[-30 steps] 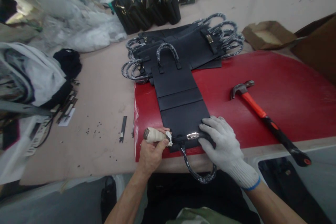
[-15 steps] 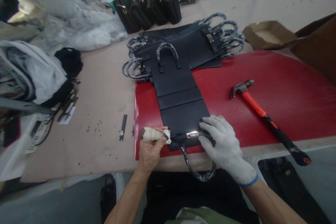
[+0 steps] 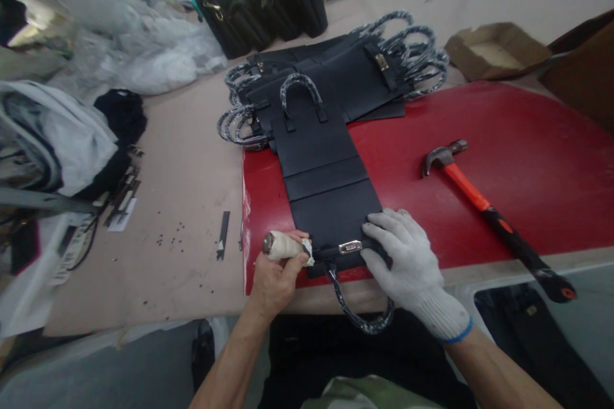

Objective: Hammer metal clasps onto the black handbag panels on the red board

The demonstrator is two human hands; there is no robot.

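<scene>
Gripping a tape-wrapped tool [image 3: 283, 245], the bare left hand [image 3: 274, 281] works, in the head view, at the near left corner of a black bag panel [image 3: 330, 208]. The gloved right hand [image 3: 407, 268] rests over the panel's near right corner, fingers extended and thumb apart. The panel lies on a red mat [image 3: 527, 185]. Its upper handle [image 3: 301, 79] and lower handle [image 3: 368, 327] look attached, and a silver clasp [image 3: 350, 246] sits across its near end, so the piece seems well along; the left corner appears unfinished, though the tool hides it.

Stacked panels [image 3: 357, 80] lie under the panel's far end, possibly keeping it from lying flat. Right of the panel is a hammer [image 3: 470, 188]; left of it, on the tabletop [image 3: 187, 160], a black strip [image 3: 224, 230].
</scene>
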